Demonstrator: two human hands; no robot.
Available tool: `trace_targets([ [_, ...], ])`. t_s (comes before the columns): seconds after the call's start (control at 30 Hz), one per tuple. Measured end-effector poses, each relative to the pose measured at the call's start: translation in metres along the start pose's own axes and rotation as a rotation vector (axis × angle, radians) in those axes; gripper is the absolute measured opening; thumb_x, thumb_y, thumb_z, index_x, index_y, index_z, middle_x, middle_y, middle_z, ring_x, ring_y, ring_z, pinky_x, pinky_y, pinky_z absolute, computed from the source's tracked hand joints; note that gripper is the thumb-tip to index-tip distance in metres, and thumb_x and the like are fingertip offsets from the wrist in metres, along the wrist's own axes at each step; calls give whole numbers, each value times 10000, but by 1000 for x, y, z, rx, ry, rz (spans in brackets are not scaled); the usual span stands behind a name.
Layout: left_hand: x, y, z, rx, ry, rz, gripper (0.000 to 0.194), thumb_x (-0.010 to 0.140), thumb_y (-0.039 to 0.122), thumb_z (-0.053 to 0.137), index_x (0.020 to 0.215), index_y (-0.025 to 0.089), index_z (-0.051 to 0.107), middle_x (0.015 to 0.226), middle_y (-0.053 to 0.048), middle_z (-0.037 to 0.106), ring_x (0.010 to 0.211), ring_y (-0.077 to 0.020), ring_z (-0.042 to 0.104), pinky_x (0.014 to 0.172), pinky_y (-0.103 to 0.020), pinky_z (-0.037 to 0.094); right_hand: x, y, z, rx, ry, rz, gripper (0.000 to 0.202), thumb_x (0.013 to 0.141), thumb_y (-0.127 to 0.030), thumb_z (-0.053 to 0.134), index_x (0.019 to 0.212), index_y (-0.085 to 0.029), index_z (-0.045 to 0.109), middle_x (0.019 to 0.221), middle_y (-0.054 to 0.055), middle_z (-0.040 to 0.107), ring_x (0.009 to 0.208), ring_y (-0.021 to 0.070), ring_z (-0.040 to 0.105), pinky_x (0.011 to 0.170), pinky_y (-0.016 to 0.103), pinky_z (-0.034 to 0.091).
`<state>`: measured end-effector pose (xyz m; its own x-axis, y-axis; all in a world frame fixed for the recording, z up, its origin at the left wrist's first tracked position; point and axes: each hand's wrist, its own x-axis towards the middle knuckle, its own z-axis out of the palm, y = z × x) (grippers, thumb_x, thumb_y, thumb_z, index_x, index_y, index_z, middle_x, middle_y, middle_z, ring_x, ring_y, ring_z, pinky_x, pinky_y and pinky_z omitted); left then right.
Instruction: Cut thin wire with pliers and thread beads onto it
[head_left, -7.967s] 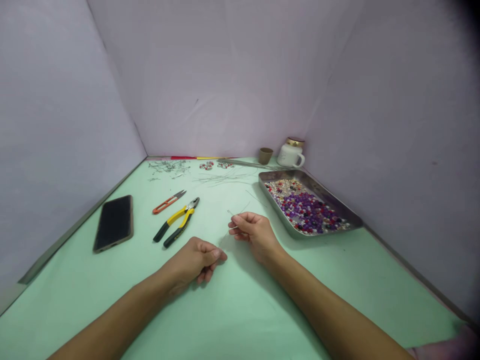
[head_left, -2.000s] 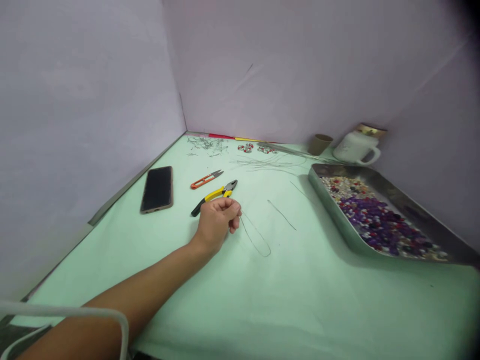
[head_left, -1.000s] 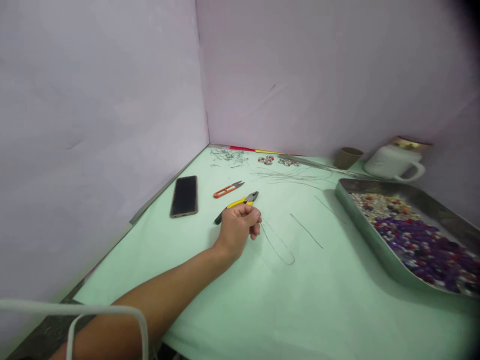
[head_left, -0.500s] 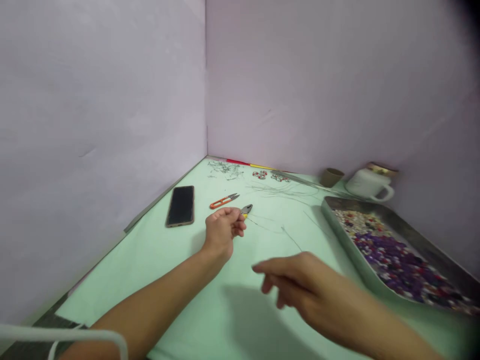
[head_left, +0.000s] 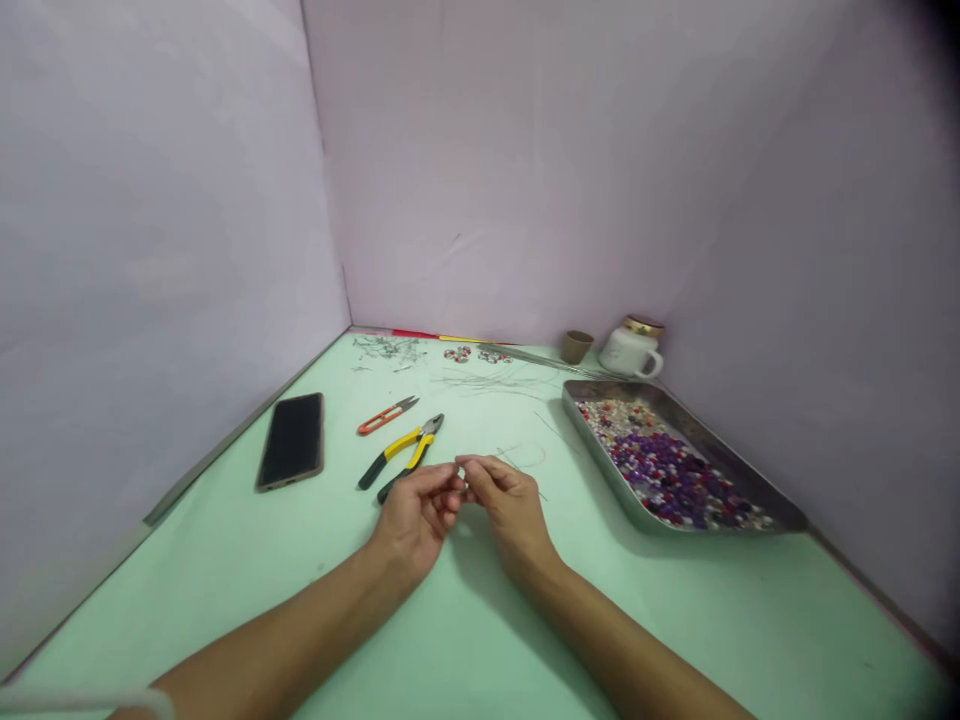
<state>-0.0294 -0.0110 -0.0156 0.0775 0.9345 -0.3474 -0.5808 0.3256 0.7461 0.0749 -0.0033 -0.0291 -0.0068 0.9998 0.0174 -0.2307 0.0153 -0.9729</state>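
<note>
My left hand (head_left: 420, 515) and my right hand (head_left: 506, 505) meet over the middle of the table, thumbs and fingers pinched together at the tips. Between them is a thin wire; most of it is hidden by the fingers. A fine curved length of wire (head_left: 534, 464) shows just beyond my right hand. Beside my left hand lie pliers (head_left: 411, 436) with yellow and black handles, partly covered by that hand. Past the pliers are orange thread snips (head_left: 386, 416).
A metal tray (head_left: 600, 465) of mixed beads stands at right. A phone (head_left: 292, 440) lies at left. Behind are wire pieces (head_left: 390, 350), beaded pieces (head_left: 457, 354), loose wires (head_left: 487, 381), a brown cup (head_left: 577, 346) and a lidded white mug (head_left: 630, 350). Walls enclose the table.
My right hand has come up from the lower right to meet my left hand at the fingertips. My left hand has moved nearer, uncovering most of the pliers. The view has shifted right.
</note>
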Motion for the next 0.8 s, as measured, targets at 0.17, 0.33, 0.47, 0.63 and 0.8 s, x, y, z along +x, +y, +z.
trace_targets([
  [0.17, 0, 12, -6, 191, -93, 45, 180, 705, 260, 512, 758, 105, 587, 705, -50, 593, 464, -75, 507, 401, -180, 351, 12, -6, -16, 142, -20, 113, 232, 611, -344, 675, 680, -125, 641, 534, -22, 507, 466, 79, 466, 529, 246, 447],
  [0.33, 9, 24, -17, 507, -93, 104, 195, 643, 288, 599, 693, 99, 614, 697, -46, 582, 472, -76, 488, 392, -182, 317, 17, -13, -25, 88, -99, 217, 233, 555, -327, 702, 626, -115, 637, 470, -40, 454, 407, 55, 391, 471, 236, 438],
  [0.47, 10, 24, -17, 682, -147, 87, 173, 586, 277, 656, 579, 106, 627, 441, 22, 477, 403, -68, 394, 385, -188, 265, 15, -13, -24, -34, -112, 229, 200, 556, -315, 680, 584, -123, 629, 432, -44, 450, 386, 63, 393, 445, 237, 411],
  [0.63, 6, 20, -15, 787, -200, 50, 113, 577, 225, 640, 543, 119, 622, 376, 56, 394, 377, -51, 320, 390, -192, 246, 13, -9, -23, -105, -211, 203, 196, 583, -321, 667, 584, -130, 629, 467, -27, 504, 427, 74, 433, 469, 230, 392],
  [0.8, 4, 14, -11, 801, -212, -14, 81, 565, 179, 588, 503, 132, 564, 374, 42, 432, 352, -54, 343, 367, -189, 259, 14, -11, -24, -50, -182, 172, 207, 608, -330, 671, 681, -138, 641, 581, -10, 565, 495, 70, 456, 428, 180, 330],
])
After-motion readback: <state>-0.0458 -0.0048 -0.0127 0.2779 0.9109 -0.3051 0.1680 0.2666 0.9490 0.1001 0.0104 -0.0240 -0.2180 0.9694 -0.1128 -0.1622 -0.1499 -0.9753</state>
